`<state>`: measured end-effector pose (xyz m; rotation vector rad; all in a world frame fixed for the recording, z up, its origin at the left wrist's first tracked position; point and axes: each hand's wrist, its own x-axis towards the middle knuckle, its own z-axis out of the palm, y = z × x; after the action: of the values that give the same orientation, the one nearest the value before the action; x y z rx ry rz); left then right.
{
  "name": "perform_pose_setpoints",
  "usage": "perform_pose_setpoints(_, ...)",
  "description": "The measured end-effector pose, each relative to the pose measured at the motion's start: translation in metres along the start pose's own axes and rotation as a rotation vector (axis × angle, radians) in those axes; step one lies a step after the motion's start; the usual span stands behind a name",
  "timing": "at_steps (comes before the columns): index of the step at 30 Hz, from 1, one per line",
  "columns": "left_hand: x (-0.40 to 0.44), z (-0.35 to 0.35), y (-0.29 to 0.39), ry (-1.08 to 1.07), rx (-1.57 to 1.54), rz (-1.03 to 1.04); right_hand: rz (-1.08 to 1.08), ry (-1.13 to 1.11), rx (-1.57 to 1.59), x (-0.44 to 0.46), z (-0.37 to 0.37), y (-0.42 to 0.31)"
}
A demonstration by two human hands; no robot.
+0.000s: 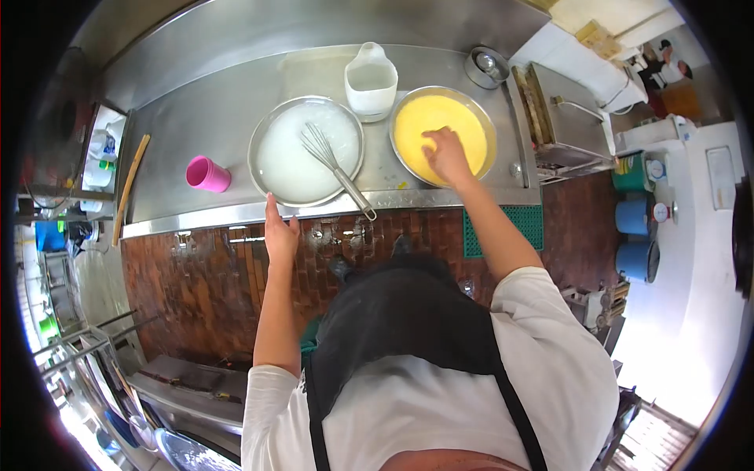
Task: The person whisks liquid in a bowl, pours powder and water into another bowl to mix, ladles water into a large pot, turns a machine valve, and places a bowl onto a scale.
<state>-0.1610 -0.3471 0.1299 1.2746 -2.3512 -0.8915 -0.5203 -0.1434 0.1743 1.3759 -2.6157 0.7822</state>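
Note:
A wide metal bowl of white liquid stands on the steel counter, with a wire whisk leaning in it, its handle over the near rim. Just at that bowl's front edge is my left hand, fingers stretched upward and nothing in them; whether it touches the rim I cannot tell. My right hand is over a second metal bowl of yellow liquid. Its fingers are bent and apart, with nothing visible in them; I cannot tell if they touch the liquid.
Behind the bowls stands a white plastic jug. A pink cup lies tipped on the left of the counter, near a wooden stick. A small metal container is at back right. The tiled floor looks wet.

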Motion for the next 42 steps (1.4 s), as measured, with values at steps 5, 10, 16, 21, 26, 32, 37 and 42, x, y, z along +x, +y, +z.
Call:
perform_pose_setpoints(5,0.014,-0.014,0.03,0.126,-0.173,-0.074,-0.074,-0.094,0.206,-0.048,-0.024,-0.037)
perform_pose_setpoints(10,0.045,-0.018,0.134,0.182,-0.496,0.269,0.232,-0.342,0.279,-0.16,-0.044,0.021)
perform_pose_setpoints(16,0.031,0.062,0.259,-0.312,-0.786,0.447,0.855,-0.537,-0.121,-0.485,-0.028,0.17)
perform_pose_setpoints(21,-0.055,0.18,0.369,-0.742,-0.871,0.308,1.561,-1.075,0.616,-0.756,-0.011,0.25)
perform_pose_setpoints(26,-0.125,0.296,0.468,-1.001,-1.017,0.061,1.727,-0.569,0.855,-0.792,-0.098,0.246)
perform_pose_setpoints(32,-0.163,0.393,0.598,-1.243,-1.019,-0.006,1.648,-0.071,0.732,-0.749,-0.15,0.36)
perform_pose_setpoints(37,-0.138,0.505,0.65,-1.281,-1.13,-0.382,1.482,0.27,0.769,-0.764,-0.136,0.464)
perform_pose_setpoints(42,-0.098,0.623,0.686,-1.162,-1.221,-0.597,1.772,0.24,0.899,-0.732,-0.216,0.487)
